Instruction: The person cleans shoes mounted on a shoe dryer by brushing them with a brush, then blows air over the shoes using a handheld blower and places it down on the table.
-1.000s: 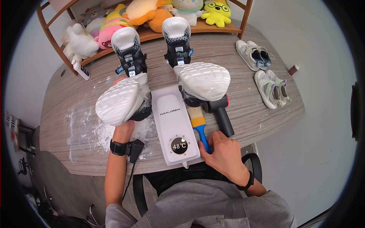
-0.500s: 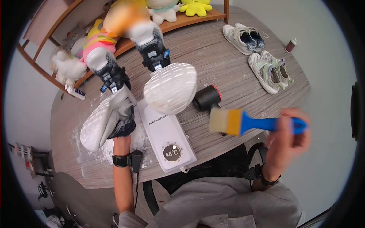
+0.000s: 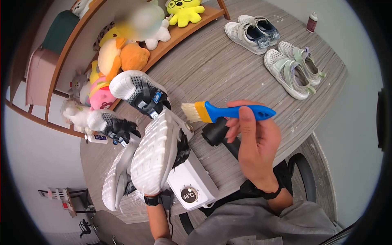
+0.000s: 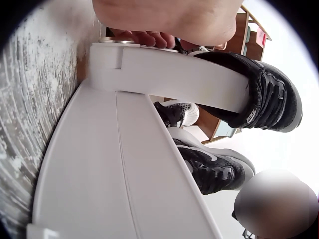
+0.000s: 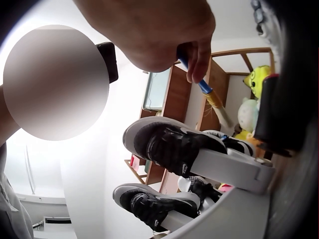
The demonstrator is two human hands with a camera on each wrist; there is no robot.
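"What is the brush (image 3: 218,112) made like?"

"A glossy blue handle, rounded and tapering, then a yellow band, then pale, stiff-looking bristles cut in a flat block."

"And the white machine (image 3: 200,184)?"

"Smooth, long and boxy, with a round dark dial (image 3: 189,195) reading 48°C. Its arms carry the shoes. The near sneaker (image 3: 154,157) turns a white, ridged sole to the head camera; the wrist views show its kind with black, laced uppers."

"Which way does the brush point?"

"Its long axis runs nearly level across the head view. The bristles face the shoes on the white machine, and the handle's tip points away from it."

"Where is it, against the hands?"

"In the right hand (image 3: 261,151), to the right of the white machine and above the worktop (image 3: 232,75). Thumb and fingers pinch the blue handle, with the bristles sticking out on the machine's side."

"The left hand (image 4: 167,20)?"

"Well apart from the right, by one white arm (image 4: 187,82) of the machine. Its fingers show behind that arm; whether they grip it, I can't tell."

"Anything else nearby?"

"A black tool (image 3: 215,132), barrel-shaped with a handle, just right of the machine."
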